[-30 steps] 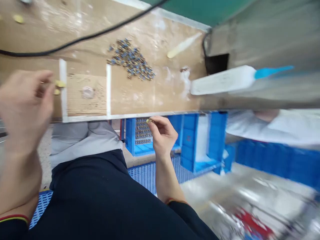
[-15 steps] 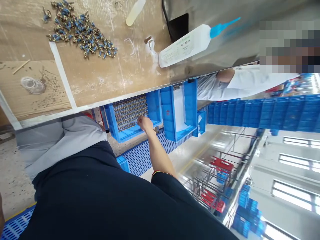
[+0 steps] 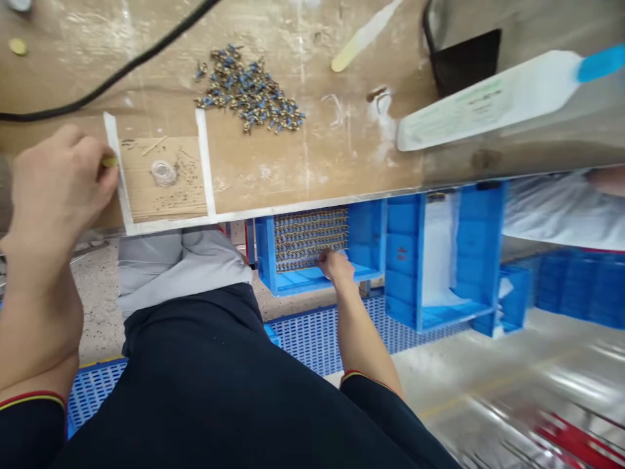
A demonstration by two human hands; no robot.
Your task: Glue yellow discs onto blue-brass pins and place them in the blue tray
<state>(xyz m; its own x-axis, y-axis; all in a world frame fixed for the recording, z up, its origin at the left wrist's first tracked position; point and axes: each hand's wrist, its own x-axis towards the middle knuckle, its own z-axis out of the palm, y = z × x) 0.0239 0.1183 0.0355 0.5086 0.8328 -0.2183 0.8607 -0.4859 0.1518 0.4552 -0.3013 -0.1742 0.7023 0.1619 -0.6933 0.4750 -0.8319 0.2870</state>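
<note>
My left hand (image 3: pixel 61 185) is raised at the table's near left edge, its fingers closed on a small yellow piece beside a taped cardboard square (image 3: pixel 163 179). My right hand (image 3: pixel 336 266) reaches down below the table edge into a blue bin (image 3: pixel 364 244). Its fingertips touch rows of small brass-coloured parts (image 3: pixel 307 238) lined up in the bin. The fingers are curled, and what they hold, if anything, is hidden. A pile of small blue and brass parts (image 3: pixel 249 98) lies on the wooden table (image 3: pixel 303 169).
A white tube with a blue nozzle (image 3: pixel 493 104) lies at the table's right. A black cable (image 3: pixel 112 75) crosses the top left. A pale stick (image 3: pixel 364 34) lies near the pile. Another blue bin (image 3: pixel 439 260) stands right of mine; a person's white sleeve (image 3: pixel 561 208) shows beyond.
My right hand went from the table edge down into the blue bin and now rests on the rows of parts. My left hand has come back into view at the left.
</note>
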